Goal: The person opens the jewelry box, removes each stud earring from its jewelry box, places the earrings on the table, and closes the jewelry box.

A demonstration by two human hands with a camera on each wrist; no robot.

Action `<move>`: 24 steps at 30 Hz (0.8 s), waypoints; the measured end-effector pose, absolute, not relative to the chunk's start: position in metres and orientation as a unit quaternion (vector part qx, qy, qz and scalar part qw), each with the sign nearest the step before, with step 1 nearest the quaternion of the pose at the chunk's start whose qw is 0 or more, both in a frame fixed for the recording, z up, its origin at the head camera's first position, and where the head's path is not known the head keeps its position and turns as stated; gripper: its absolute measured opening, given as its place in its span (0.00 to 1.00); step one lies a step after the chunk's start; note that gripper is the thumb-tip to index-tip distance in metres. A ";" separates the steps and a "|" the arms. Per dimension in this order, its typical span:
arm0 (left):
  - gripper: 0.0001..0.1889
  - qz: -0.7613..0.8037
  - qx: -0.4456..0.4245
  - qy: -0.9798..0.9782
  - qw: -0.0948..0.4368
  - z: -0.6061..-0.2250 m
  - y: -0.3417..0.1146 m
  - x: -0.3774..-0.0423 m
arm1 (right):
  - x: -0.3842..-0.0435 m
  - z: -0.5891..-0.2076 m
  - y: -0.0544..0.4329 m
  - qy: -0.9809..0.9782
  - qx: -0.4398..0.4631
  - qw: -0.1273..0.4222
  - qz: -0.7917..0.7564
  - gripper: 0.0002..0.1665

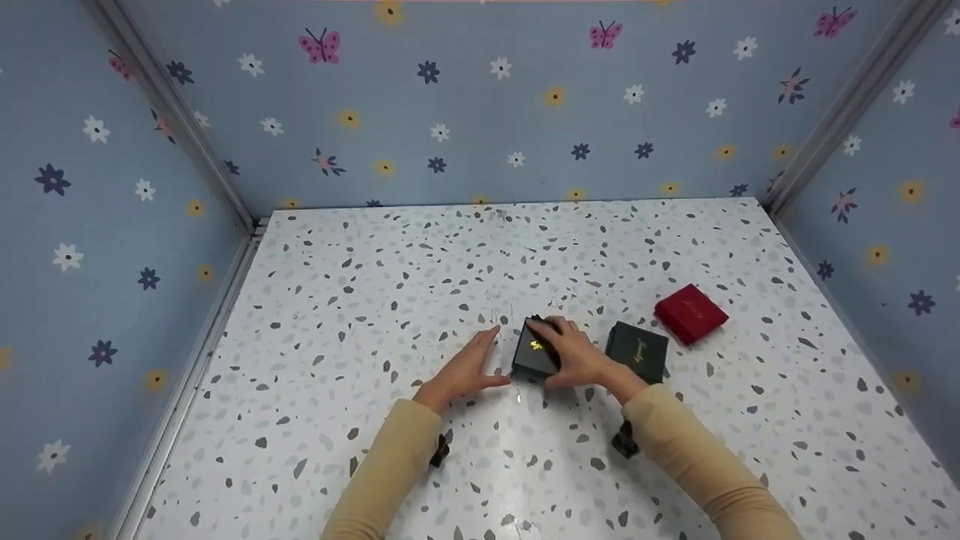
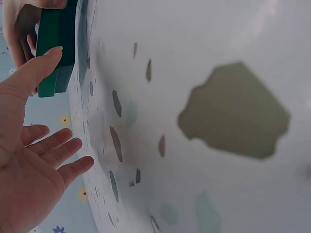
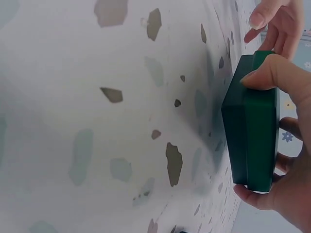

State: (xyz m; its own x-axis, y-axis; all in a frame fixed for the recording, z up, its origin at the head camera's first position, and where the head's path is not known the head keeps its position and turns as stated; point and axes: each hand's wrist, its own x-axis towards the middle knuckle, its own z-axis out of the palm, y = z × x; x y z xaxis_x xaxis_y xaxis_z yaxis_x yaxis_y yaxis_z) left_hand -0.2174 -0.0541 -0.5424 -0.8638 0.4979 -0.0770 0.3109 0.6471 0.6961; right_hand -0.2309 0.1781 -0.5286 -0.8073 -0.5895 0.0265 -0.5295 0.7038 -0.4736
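A small dark green box (image 1: 531, 358) with a gold mark on its lid is in front of me on the table. My right hand (image 1: 576, 355) grips it from the right, thumb at the near side and fingers over the lid and far side. In the right wrist view, the thumb and fingertips clasp the green box (image 3: 261, 121) across its length. My left hand (image 1: 466, 367) is just left of the box, its fingers spread and thumb held apart. The left wrist view shows its palm turned toward the box with nothing in it.
A second dark green box (image 1: 637, 349) with gold lettering lies right of the held one, partly behind my right wrist. Beyond it sits a red box (image 1: 691, 313). The speckled white table (image 1: 360, 300) meets flower-patterned walls (image 1: 480, 97) at the back and sides.
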 end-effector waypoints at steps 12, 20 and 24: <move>0.51 0.356 0.249 0.890 0.137 -0.544 -0.054 -0.215 | -0.231 -0.533 0.176 0.895 -0.362 0.097 -0.242 0.60; 0.55 0.361 0.259 0.886 0.135 -0.548 -0.053 -0.213 | -0.229 -0.536 0.175 0.878 -0.393 0.120 -0.246 0.60; 0.57 0.367 0.258 0.883 0.139 -0.549 -0.051 -0.212 | -0.229 -0.536 0.174 0.871 -0.402 0.134 -0.247 0.60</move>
State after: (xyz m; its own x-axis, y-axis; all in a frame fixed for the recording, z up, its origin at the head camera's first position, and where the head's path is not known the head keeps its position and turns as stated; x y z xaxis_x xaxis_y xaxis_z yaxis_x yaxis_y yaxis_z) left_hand -0.2120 -0.0511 -0.5488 -0.8279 0.5581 -0.0561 0.3537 0.5969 0.7201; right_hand -0.2286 0.1740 -0.5359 -0.6403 -0.7673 -0.0344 -0.6353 0.5543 -0.5378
